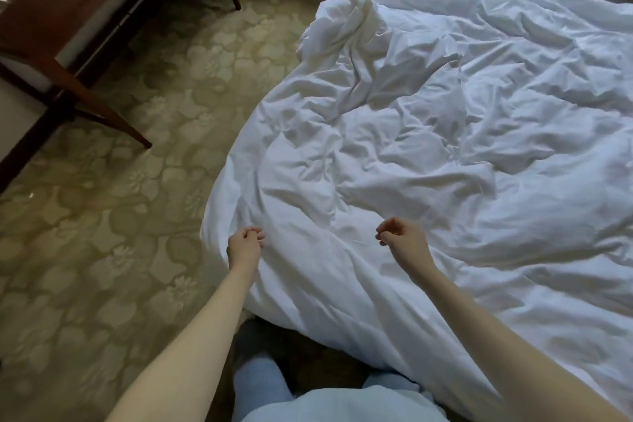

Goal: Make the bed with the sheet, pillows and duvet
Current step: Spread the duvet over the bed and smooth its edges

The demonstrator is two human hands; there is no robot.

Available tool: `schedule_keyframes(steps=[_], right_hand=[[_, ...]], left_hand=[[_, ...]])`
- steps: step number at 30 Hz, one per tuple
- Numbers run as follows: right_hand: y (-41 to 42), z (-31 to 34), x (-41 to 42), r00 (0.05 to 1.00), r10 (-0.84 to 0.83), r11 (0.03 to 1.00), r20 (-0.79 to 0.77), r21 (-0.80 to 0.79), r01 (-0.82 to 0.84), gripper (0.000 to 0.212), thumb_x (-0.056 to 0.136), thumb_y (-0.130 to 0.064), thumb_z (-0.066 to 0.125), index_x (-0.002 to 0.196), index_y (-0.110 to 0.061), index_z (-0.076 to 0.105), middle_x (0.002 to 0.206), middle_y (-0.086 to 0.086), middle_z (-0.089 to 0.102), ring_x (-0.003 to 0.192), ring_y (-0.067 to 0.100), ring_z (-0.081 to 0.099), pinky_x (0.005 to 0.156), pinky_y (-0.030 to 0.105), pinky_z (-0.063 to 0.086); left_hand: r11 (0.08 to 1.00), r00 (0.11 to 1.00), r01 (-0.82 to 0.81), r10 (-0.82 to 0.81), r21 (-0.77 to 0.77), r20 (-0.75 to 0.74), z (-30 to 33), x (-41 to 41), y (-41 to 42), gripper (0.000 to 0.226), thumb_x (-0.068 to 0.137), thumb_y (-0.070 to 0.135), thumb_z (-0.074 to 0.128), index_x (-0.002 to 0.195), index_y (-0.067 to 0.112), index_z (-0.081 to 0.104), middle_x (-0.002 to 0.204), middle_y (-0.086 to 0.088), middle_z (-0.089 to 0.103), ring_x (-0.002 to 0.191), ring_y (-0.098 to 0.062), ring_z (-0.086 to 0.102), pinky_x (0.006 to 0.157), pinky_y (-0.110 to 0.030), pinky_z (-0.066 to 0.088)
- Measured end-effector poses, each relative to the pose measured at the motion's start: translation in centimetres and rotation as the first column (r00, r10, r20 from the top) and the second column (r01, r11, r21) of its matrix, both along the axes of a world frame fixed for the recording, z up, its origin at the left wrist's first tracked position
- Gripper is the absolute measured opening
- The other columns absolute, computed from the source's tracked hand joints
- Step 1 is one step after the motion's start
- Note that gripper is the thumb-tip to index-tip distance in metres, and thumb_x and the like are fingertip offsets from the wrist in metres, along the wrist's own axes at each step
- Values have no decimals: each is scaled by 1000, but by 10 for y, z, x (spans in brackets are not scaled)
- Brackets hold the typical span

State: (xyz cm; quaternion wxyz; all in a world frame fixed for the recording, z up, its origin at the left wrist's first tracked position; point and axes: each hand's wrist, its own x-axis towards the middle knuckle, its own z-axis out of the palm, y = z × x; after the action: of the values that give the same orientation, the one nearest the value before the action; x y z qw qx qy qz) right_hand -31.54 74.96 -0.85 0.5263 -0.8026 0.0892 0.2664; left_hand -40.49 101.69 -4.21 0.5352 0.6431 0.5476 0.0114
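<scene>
So the white duvet (pixel 428 134) is spread over pretty much the whole bed, super crumpled, w/ a bunched-up ridge toward the far left corner. Its near edge hangs over the bed's near corner and drapes down toward the floor.

Both hands are out over that near corner. Left hand (pixel 244 245) is right at the left edge of the duvet, fingers curled in w/ thumb meeting fingertips. Looks like it could be pinching a bit of the fabric, but tbh I can't tell if there's actually cloth in there. Right hand (pixel 399 238) is a bit further in from the edge, hovering just above the duvet, fingers curled loosely w/ thumb and index nearly touching, nothing visibly held.

Can't see any sheet or pillows separately, just duvet everywhere.

Other stuff: patterned green-ish carpet (pixel 102 216) w/ flower shapes on the left, a dark wood worktop (pixel 51 0) w/ angled legs in the top left corner, some small dark objects on it + a metal ring pull on the front. Person's light blue trousers (pixel 260 387) show at the bottom, standing right at the bed corner.
</scene>
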Motion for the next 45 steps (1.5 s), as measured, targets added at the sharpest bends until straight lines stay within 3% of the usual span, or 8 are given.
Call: schedule_keyframes(steps=[8, 21, 23, 26, 29, 37, 41, 45], right_hand=[[152, -34, -32, 1000, 9, 982, 11, -190, -6, 16, 85, -4, 56, 99, -10, 61, 95, 0, 62, 82, 17, 58, 61, 19, 40], [248, -106, -50, 947, 119, 745, -299, -604, -284, 111, 77, -60, 67, 152, -17, -2, 159, 10, 5, 142, 33, 16, 106, 57, 23], [249, -126, -51, 935, 145, 669, -324, -664, -333, 102, 78, -60, 65, 151, -14, 9, 154, 14, 19, 137, 35, 26, 103, 55, 28], [246, -150, -53, 947, 243, 572, -209, -757, -314, 44, 91, -37, 55, 126, -12, 45, 129, 15, 49, 119, 35, 45, 89, 43, 37], [242, -156, -59, 975, 216, 724, -44, -663, -190, 15, 94, -16, 43, 101, -10, 54, 102, 14, 62, 98, 35, 56, 67, 37, 35], [263, -79, -83, 944, 329, 755, 15, -606, -253, 40, 102, -41, 32, 72, -17, 46, 73, 3, 55, 72, 29, 54, 59, 36, 37], [284, -48, -122, 923, 383, 732, 40, -622, -277, 34, 102, -41, 34, 77, -21, 46, 72, -1, 54, 69, 25, 54, 56, 35, 36], [294, -54, -148, 910, 415, 758, 31, -565, -326, 25, 101, -36, 37, 84, -18, 44, 71, 2, 54, 70, 26, 55, 57, 38, 38]], left_hand=[[968, 956, 247, -250, -37, -151, -46, 1, 161, 25, 96, 21, 48, 118, 13, 55, 117, -4, 59, 108, -27, 57, 97, -40, 47], [770, 718, 527, -630, -360, -296, -126, 33, 215, 109, 84, 49, 66, 151, 9, -10, 160, -13, 4, 146, -34, 12, 116, -44, 20], [740, 666, 562, -670, -370, -328, -142, 39, 203, 105, 86, 49, 63, 151, 4, -7, 159, -15, 11, 145, -35, 16, 114, -44, 21], [674, 574, 706, -724, -216, -383, -155, 46, 190, 52, 96, 30, 51, 135, -3, 41, 136, -20, 49, 122, -37, 49, 96, -40, 42], [732, 669, 675, -660, -92, -341, -150, 42, 182, 31, 99, 10, 37, 116, -9, 55, 120, -23, 57, 106, -37, 54, 77, -32, 37], [866, 864, 483, -496, -131, -84, -83, -9, 219, 26, 95, 9, 37, 70, 16, 41, 73, -2, 43, 76, -25, 47, 75, -34, 37], [922, 932, 360, -349, -142, 101, -27, -58, 235, 20, 94, -1, 37, 78, 8, 47, 73, -5, 48, 69, -22, 49, 58, -30, 38], [912, 923, 379, -385, -158, -9, -42, -91, 249, 19, 92, 3, 37, 94, 0, 56, 78, -7, 53, 75, -24, 51, 58, -29, 37]])
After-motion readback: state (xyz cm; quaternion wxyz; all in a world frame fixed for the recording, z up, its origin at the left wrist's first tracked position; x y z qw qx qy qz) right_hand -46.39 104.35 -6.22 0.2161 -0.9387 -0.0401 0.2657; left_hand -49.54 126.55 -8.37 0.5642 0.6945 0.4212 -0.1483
